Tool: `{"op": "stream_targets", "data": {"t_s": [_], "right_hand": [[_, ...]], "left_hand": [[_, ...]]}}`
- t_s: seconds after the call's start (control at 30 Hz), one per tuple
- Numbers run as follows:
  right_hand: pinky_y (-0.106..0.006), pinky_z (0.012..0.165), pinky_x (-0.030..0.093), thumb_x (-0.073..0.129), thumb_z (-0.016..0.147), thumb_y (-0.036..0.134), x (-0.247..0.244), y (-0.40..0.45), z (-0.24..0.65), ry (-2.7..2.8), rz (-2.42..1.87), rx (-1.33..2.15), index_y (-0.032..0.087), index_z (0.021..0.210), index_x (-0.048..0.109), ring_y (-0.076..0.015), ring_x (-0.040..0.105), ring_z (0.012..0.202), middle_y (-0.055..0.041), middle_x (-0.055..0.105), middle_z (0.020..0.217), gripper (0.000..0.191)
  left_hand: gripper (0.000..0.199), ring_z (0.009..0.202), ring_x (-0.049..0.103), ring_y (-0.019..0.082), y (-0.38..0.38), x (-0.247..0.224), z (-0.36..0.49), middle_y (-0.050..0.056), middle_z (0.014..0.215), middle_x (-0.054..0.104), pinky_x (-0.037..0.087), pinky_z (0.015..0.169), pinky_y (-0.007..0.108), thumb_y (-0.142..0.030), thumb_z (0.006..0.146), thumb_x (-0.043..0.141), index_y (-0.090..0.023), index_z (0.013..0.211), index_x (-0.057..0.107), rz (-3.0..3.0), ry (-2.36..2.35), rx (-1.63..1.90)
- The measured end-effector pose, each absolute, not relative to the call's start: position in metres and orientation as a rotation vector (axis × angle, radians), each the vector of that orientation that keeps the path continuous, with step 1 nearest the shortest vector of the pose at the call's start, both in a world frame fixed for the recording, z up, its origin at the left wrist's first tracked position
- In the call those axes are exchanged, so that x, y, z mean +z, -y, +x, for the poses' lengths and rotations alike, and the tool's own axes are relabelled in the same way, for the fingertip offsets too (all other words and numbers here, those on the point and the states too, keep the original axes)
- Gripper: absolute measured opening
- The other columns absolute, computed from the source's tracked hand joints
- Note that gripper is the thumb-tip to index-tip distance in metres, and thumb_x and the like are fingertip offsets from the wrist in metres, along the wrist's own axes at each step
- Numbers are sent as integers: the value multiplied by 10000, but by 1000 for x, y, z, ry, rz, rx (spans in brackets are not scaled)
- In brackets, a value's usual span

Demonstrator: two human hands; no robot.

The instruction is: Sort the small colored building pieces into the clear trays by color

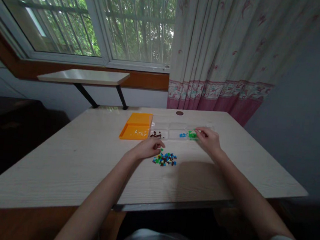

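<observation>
Fingers (pixel 200 130) of the right hand (pixel 211 139) were nearly together at the green pieces (pixel 191 134) in a clear tray (pixel 178 126), any hold unclear. Its long axis ran left-right across the counter (pixel 72 172); brown pieces (pixel 156 134) and blue pieces (pixel 182 135) lay inside. Beside a mixed pile (pixel 165 159), the left hand (pixel 147 148) curled loosely, grip unclear. An orange case (pixel 139 118) contained white pieces (pixel 141 134).

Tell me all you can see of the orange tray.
The orange tray looks like shallow plastic with raised edges, split into a farther and a nearer section. It lies flat on the table, left of the clear tray; whether they touch is hard to tell. Small white pieces sit in its nearer section.
</observation>
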State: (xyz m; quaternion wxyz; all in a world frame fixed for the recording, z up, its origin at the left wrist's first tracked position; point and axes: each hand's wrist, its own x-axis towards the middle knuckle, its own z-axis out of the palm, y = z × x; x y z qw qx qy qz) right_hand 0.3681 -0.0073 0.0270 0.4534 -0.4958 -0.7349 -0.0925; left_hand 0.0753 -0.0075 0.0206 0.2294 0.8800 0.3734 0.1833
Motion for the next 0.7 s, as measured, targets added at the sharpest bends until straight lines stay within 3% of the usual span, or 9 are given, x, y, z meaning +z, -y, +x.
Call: {"op": "stream_targets", "data": {"t_s": [0.3,0.53,0.7], "right_hand": [[-239,510,324,488,779,357,15,-13,403,1761,-1633,-230,196,849,688,-135,506,524,-10,583,564,267],[-235,510,344,465,805,339,14,-6,386,1833,-1594,-186,201,889,683,-135,532,525,-13,615,585,271],[-224,621,418,485,820,318,11,17,331,2170,-1276,-65,218,922,669,-136,610,694,-26,690,842,233]], "left_hand": [[206,705,543,135,4,21,72,68,784,612,405,640,211,-155,699,535,-123,846,676,2463,-982,512],[130,717,535,135,2,18,73,49,753,601,404,667,216,-166,725,547,-137,790,657,2445,-986,536],[167,702,516,128,11,22,85,43,774,582,390,642,214,-271,773,552,-143,835,641,2405,-1034,685]]}}
